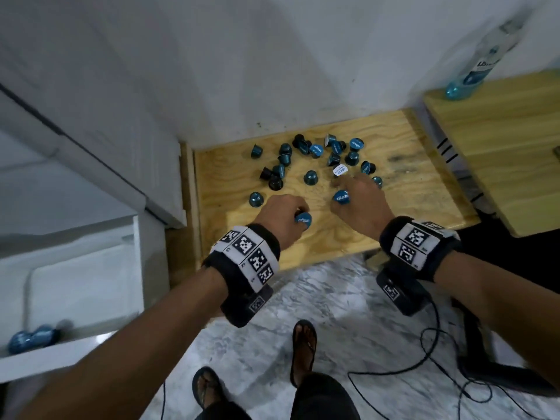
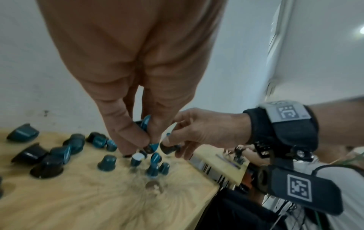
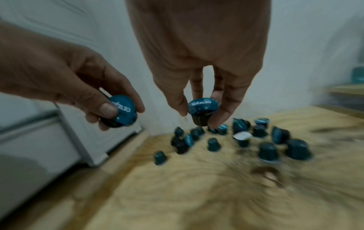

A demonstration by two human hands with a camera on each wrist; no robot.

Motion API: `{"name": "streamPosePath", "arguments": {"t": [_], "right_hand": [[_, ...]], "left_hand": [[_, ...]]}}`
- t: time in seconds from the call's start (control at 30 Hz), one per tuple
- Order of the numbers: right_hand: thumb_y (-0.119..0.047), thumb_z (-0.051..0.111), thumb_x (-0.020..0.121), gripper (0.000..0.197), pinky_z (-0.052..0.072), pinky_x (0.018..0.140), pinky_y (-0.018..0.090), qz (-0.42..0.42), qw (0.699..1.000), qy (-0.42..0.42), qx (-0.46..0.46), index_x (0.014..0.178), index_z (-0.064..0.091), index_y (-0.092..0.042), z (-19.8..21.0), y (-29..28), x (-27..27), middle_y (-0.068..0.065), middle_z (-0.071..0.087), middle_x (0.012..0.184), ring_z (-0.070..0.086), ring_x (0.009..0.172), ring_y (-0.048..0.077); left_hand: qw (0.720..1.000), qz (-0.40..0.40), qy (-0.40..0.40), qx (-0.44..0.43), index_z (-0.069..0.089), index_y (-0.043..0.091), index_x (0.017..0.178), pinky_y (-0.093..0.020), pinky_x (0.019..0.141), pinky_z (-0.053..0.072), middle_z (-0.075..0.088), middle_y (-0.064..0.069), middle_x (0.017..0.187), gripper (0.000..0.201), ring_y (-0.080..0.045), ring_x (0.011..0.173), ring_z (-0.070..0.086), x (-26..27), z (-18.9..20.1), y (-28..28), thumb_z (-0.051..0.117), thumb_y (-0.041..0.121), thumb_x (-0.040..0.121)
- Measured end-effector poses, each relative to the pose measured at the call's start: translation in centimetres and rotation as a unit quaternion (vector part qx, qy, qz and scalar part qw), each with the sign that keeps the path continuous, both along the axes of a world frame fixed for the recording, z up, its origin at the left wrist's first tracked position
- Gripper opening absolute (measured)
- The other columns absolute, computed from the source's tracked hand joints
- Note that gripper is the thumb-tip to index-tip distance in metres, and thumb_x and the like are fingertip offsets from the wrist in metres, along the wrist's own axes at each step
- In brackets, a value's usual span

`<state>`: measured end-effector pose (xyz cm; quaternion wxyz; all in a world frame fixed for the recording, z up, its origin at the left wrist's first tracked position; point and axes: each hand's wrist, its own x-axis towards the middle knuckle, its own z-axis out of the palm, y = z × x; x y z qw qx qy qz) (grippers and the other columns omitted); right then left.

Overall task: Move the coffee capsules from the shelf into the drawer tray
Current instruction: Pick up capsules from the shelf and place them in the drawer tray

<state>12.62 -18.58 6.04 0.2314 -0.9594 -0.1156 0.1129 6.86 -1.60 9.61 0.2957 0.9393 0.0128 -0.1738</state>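
Nearest to the person, at the lower left of the head view, the white drawer tray (image 1: 75, 286) stands open, and two blue capsules (image 1: 31, 338) already lie in its near corner. It is low and to the left of the shelf, so I judge the carry to it is short.

Next come the two hands, both above the front part of the wooden shelf (image 1: 424, 201). The left hand (image 1: 280, 215) grasps one capsule (image 1: 303, 221) between thumb and fingers, with the printed blue lid turned toward the wrist. The right hand (image 1: 362, 201) pinches another capsule (image 1: 341, 197) by its sides with the fingertips, lid up and dark body hanging down. Such a side pinch probably suits the small cone shape, and taking one in each hand seems to save trips.

Farther back, near the wall, many capsules (image 1: 309, 160) are scattered on the shelf, some upright on their lids, some on their sides, one (image 1: 339, 170) with a white lid. Most of the task seems not yet done.

Farthest right, a plastic bottle (image 1: 475, 68) stands on a second wooden board (image 1: 500, 147).
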Motion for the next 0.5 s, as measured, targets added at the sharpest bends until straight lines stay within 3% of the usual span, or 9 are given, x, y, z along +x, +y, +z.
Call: {"name": "streamPosePath", "arguments": {"t": [0.07,0.13,0.2,0.23,0.3,0.37,0.5], "right_hand": [[-0.026,0.068,0.084,0.031,0.039,0.081,0.029,0.012,1.0,0.003,0.027,0.113,0.066,-0.018,3.0,2.5,-1.7,0.015,0.053,0.119,0.053,0.11,0.03],[-0.029,0.069,0.084,0.023,0.035,0.076,0.028,0.037,0.998,0.01,0.046,0.105,0.069,-0.02,5.6,5.5,-3.6,0.012,0.053,0.108,0.052,0.102,0.027],[-0.028,0.071,0.084,0.019,0.049,0.072,0.034,0.059,0.995,0.029,0.08,0.1,0.07,-0.019,8.1,8.9,-5.9,0.003,0.051,0.097,0.058,0.092,0.025],[-0.026,0.071,0.085,0.017,0.053,0.065,0.029,0.069,0.992,0.044,0.1,0.099,0.07,-0.017,9.2,10.8,-7.1,-0.002,0.051,0.092,0.062,0.082,0.022],[-0.023,0.072,0.086,0.015,0.049,0.049,0.017,0.104,0.984,0.084,0.122,0.097,0.07,-0.013,10.8,14.6,-9.5,-0.007,0.057,0.088,0.062,0.059,0.006],[-0.022,0.073,0.085,0.014,0.051,0.051,0.017,0.138,0.974,0.121,0.13,0.095,0.07,-0.012,11.6,18.4,-11.7,-0.004,0.063,0.087,0.06,0.049,0.003],[-0.016,0.075,0.083,0.016,0.061,0.065,0.026,0.171,0.952,0.207,0.146,0.097,0.071,-0.011,12.0,26.3,-15.3,0.007,0.068,0.095,0.065,0.057,0.013]], "left_hand": [[1.0,-0.011,-0.004,-0.022,0.064,0.012,0.117,-0.023,0.073,0.042,0.066,-0.01,0.114,0.029,-0.016,0.084,0.055,-2.2,2.5,2.4,0.062,0.015,0.089],[0.999,-0.019,-0.004,-0.032,0.063,0.015,0.117,-0.023,0.071,0.041,0.065,-0.007,0.112,0.028,-0.014,0.08,0.054,-4.7,4.7,5.6,0.062,0.018,0.089],[0.999,-0.027,-0.01,-0.044,0.065,0.018,0.115,-0.021,0.067,0.042,0.066,-0.002,0.108,0.028,-0.012,0.076,0.056,-7.4,6.7,9.4,0.064,0.021,0.088],[0.998,-0.032,-0.015,-0.044,0.065,0.019,0.114,-0.015,0.065,0.041,0.067,0.001,0.103,0.027,-0.009,0.074,0.055,-9.0,7.8,11.6,0.065,0.023,0.087],[0.999,-0.034,-0.025,-0.032,0.066,0.022,0.111,-0.007,0.058,0.038,0.062,0.01,0.088,0.026,-0.001,0.068,0.053,-12.1,9.7,16.1,0.066,0.026,0.086],[0.999,-0.022,-0.015,-0.04,0.068,0.026,0.105,-0.005,0.055,0.041,0.062,0.013,0.081,0.021,-0.003,0.063,0.059,-15.0,11.2,20.9,0.067,0.028,0.084],[0.998,0.024,0.018,-0.057,0.069,0.028,0.098,-0.01,0.06,0.049,0.069,0.012,0.082,0.015,-0.005,0.061,0.068,-19.2,11.9,30.2,0.068,0.024,0.083]]}}
